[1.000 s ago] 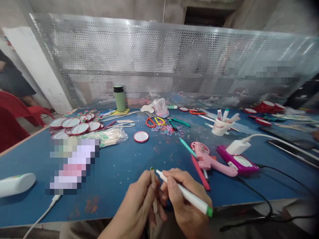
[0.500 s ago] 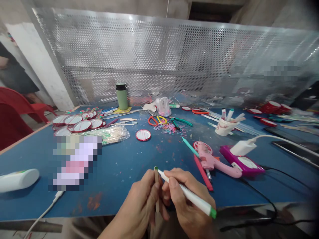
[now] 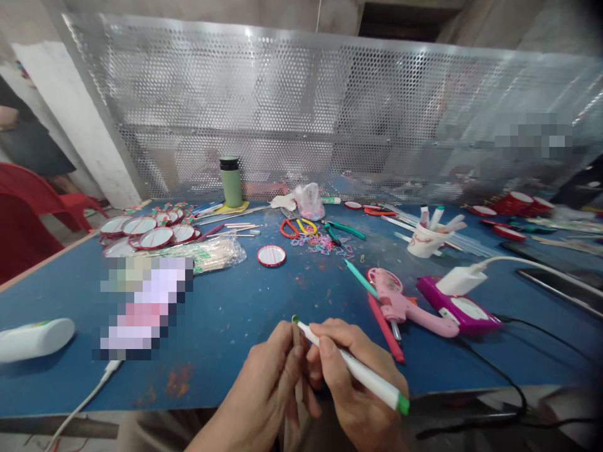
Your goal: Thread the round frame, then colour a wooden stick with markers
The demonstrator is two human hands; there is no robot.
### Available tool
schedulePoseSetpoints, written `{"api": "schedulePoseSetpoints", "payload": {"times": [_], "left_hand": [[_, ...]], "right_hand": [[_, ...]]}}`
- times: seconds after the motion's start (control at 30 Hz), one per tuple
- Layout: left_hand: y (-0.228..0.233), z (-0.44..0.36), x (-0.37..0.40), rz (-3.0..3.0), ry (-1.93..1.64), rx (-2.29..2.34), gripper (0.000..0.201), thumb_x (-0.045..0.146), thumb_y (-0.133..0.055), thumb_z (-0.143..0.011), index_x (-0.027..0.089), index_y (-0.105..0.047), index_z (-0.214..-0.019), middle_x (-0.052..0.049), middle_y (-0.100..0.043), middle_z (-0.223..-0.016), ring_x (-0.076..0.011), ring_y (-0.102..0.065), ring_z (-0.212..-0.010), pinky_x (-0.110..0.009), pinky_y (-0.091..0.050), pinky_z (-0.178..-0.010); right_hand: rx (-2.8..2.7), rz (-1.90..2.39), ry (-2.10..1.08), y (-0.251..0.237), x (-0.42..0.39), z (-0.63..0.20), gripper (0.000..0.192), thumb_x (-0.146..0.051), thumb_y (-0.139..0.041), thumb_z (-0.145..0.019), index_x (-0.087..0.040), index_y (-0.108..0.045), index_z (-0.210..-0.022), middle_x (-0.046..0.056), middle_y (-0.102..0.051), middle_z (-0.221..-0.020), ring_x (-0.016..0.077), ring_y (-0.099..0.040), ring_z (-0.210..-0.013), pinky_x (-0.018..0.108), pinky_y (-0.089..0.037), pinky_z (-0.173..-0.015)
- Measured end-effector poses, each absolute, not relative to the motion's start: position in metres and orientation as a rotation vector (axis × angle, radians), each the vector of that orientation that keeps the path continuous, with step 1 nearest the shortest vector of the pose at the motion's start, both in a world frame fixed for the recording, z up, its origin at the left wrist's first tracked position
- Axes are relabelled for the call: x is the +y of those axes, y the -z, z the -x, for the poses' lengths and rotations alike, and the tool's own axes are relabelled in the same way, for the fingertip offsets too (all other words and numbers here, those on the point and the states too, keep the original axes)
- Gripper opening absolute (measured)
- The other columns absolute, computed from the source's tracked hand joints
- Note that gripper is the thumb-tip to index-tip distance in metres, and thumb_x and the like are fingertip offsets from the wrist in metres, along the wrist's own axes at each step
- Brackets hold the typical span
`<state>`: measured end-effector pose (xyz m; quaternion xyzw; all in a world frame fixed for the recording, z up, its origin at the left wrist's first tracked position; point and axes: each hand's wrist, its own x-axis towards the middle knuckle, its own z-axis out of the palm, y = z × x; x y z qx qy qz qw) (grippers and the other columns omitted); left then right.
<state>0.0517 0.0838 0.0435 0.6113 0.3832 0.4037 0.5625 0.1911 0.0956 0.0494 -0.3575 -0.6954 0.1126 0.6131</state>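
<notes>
At the table's front edge, my left hand (image 3: 268,376) is closed around a flat wooden craft stick (image 3: 298,386), which stands nearly upright with its tip above the fingers. Green colour shows on that tip. My right hand (image 3: 358,383) grips a white marker (image 3: 370,376) with a green end, held like a pen. The marker's point touches or nearly touches the stick's coloured tip; the exact contact is too small to tell. Beyond the hands lies a round white disc with a red rim (image 3: 271,255).
Right of my hands are a pink glue gun (image 3: 400,307), a purple power box (image 3: 459,304) with cables, and a paper cup of markers (image 3: 426,242). Pliers (image 3: 346,230) and small coloured bands lie farther back. Left are a phone (image 3: 146,307), bagged sticks (image 3: 221,252) and several red-rimmed discs (image 3: 155,237).
Both hands keep almost the same pose, with the marker still at the stick's tip. The view has shifted very slightly.
</notes>
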Motion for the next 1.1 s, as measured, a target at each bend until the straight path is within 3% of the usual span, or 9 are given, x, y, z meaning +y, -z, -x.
{"api": "schedulePoseSetpoints", "payload": {"times": [0.33, 0.57, 0.77, 0.97, 1.1], "left_hand": [[-0.0413, -0.0498, 0.086, -1.479, -0.897, 0.927, 0.034, 0.051, -0.031, -0.101, 0.021, -0.042, -0.089, -0.002, -0.067, -0.064, -0.0094, -0.056, -0.042, -0.018, -0.04, -0.042], [-0.0433, -0.0502, 0.085, -1.465, -0.891, 0.93, 0.035, 0.052, -0.031, -0.1, 0.021, -0.042, -0.088, -0.002, -0.066, -0.064, -0.0089, -0.056, -0.043, -0.017, -0.04, -0.043], [-0.0385, -0.0516, 0.0866, -1.498, -0.913, 0.92, 0.035, 0.052, -0.032, -0.1, 0.021, -0.042, -0.088, -0.001, -0.067, -0.061, -0.008, -0.054, -0.039, -0.015, -0.037, -0.039], [-0.0429, -0.0519, 0.0852, -1.463, -0.897, 0.944, 0.034, 0.052, -0.032, -0.1, 0.021, -0.041, -0.087, -0.001, -0.066, -0.062, -0.0075, -0.052, -0.039, -0.016, -0.037, -0.041], [-0.0449, -0.0523, 0.0852, -1.468, -0.885, 0.962, 0.035, 0.053, -0.032, -0.099, 0.021, -0.041, -0.087, -0.002, -0.067, -0.061, -0.0081, -0.052, -0.039, -0.017, -0.037, -0.041]], "right_hand": [[-1.623, 0.855, -0.159, -0.0463, 0.0965, -0.1932, 0.016, -0.01, -0.057, -0.087, -0.018, -0.07, -0.089, -0.003, -0.069, -0.063, 0.0112, -0.068, -0.061, 0.024, -0.056, -0.075], [-1.618, 0.82, -0.194, -0.0497, 0.0961, -0.1919, 0.017, -0.009, -0.056, -0.087, -0.018, -0.07, -0.09, -0.003, -0.069, -0.064, 0.0097, -0.066, -0.058, 0.02, -0.056, -0.064], [-1.63, 0.83, -0.14, -0.0508, 0.0968, -0.1917, 0.017, -0.009, -0.057, -0.086, -0.019, -0.07, -0.088, -0.003, -0.069, -0.062, 0.0127, -0.069, -0.06, 0.026, -0.058, -0.073], [-1.62, 0.805, -0.199, -0.0517, 0.0975, -0.1908, 0.019, -0.007, -0.055, -0.086, -0.018, -0.07, -0.089, -0.002, -0.068, -0.062, 0.0121, -0.065, -0.055, 0.024, -0.057, -0.062], [-1.627, 0.829, -0.17, -0.052, 0.0965, -0.192, 0.018, -0.007, -0.056, -0.086, -0.018, -0.07, -0.088, -0.001, -0.069, -0.064, 0.013, -0.067, -0.058, 0.025, -0.057, -0.065]]}}
